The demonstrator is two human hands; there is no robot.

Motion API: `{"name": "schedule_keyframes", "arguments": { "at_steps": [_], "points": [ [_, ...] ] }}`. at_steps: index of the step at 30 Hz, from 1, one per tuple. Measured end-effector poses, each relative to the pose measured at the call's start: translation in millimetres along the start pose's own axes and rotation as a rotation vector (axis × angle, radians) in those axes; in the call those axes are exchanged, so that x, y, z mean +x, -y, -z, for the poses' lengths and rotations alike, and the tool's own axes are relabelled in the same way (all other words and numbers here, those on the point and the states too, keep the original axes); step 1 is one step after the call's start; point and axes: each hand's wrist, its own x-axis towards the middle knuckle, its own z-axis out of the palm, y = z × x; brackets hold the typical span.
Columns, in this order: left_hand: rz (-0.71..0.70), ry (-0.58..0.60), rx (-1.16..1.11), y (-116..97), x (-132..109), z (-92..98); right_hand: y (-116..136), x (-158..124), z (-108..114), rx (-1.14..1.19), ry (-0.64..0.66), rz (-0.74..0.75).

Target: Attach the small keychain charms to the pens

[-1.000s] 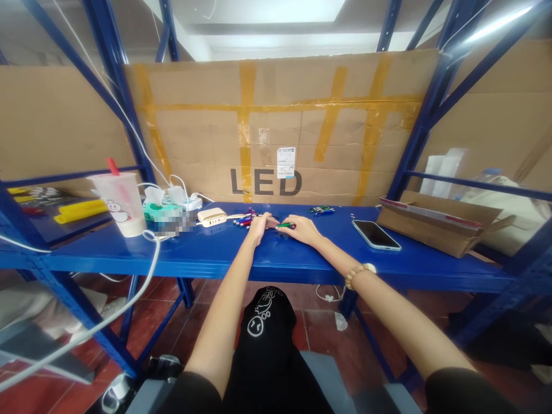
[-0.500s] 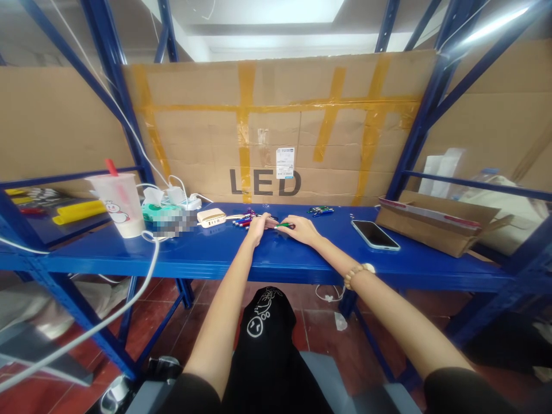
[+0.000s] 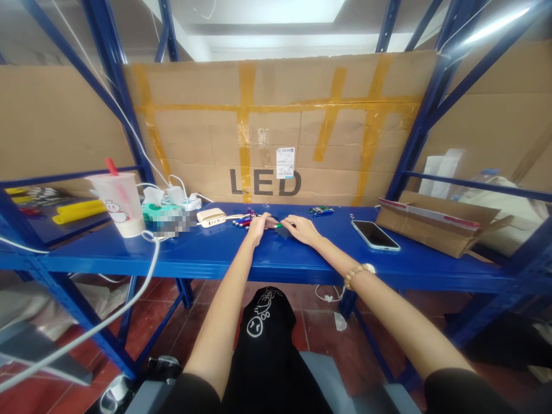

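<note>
My left hand [image 3: 260,225] and my right hand [image 3: 302,229] rest close together on the blue shelf [image 3: 215,253], fingers curled around a small green pen-like item [image 3: 279,225] between them. Both hands pinch it, the left at one end and the right at the other. Just behind my left hand lies a small heap of coloured pens [image 3: 244,219]. A second little bunch of green and blue items [image 3: 319,210] lies behind my right hand. A bead bracelet [image 3: 356,272] circles my right wrist.
A phone [image 3: 376,235] lies face up to the right, beside an open cardboard box [image 3: 440,224]. To the left stand a plastic cup with a red straw [image 3: 119,203], a tissue pack [image 3: 156,210], a beige charger [image 3: 211,217] and white cables [image 3: 146,276]. Taped cardboard marked LED [image 3: 280,126] backs the shelf.
My hands have barely moved. The green item has slipped further into my right hand's fingers, so less of it shows.
</note>
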Motion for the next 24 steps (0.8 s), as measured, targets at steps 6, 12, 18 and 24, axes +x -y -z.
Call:
{"name": "schedule_keyframes", "arguments": {
  "at_steps": [6,12,18,24],
  "points": [
    [0.002,0.001,-0.012,-0.7,-1.1,-0.3,1.6,-0.2,0.8,-0.005,0.010,-0.021],
    [-0.002,0.000,-0.021,-0.8,-1.6,-0.2,1.8,-0.5,1.4,0.008,0.014,-0.022],
    [0.006,0.000,-0.008,-2.0,-1.9,-0.3,1.7,-0.4,1.2,0.007,0.020,-0.022],
    [0.005,-0.010,-0.010,-2.6,-2.1,-0.3,1.2,-0.2,0.5,-0.012,0.010,-0.038]
  ]
}}
